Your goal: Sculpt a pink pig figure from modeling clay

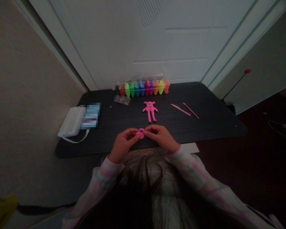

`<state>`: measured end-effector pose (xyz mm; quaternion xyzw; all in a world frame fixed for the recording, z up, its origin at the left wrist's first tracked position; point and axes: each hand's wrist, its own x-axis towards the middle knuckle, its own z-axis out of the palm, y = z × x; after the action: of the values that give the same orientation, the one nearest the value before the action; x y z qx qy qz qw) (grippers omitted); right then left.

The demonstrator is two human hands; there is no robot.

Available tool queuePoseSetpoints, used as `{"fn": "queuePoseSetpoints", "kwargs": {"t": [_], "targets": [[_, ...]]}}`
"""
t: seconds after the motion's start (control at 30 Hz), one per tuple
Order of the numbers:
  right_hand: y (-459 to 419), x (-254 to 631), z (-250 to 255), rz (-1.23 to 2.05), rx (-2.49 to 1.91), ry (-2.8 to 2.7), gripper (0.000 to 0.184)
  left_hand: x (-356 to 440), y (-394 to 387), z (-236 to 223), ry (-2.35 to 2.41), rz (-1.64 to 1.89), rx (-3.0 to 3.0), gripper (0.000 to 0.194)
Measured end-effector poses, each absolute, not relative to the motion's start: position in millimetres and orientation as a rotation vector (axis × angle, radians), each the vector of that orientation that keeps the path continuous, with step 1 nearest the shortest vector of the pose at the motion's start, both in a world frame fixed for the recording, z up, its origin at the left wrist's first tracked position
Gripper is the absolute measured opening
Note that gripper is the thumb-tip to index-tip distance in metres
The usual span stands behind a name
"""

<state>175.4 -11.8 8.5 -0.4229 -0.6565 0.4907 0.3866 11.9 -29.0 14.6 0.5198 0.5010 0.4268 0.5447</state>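
The left hand (122, 143) pinches a little pink loop (139, 135) just above the table (90, 149) by its near edge, and the right hand (163, 136) pinches its other side, probably to keep its round shape.

Black, streaked counter (216, 117). Bright pink figure (150, 109); pink looped piece (140, 135) at its seven o'clock, pink tools (180, 109) at three, multicoloured packs (142, 89) at twelve. Pastel-patched sleeves (195, 167).
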Motion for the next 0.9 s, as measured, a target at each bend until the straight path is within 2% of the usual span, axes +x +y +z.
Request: {"fn": "queuePoseSetpoints", "kwargs": {"t": [0.9], "targets": [[-11.7,173.8,9.2,1.176,-1.091,-1.715,0.020,13.4,-29.4,16.5,1.233,1.062,1.193,0.026]]}}
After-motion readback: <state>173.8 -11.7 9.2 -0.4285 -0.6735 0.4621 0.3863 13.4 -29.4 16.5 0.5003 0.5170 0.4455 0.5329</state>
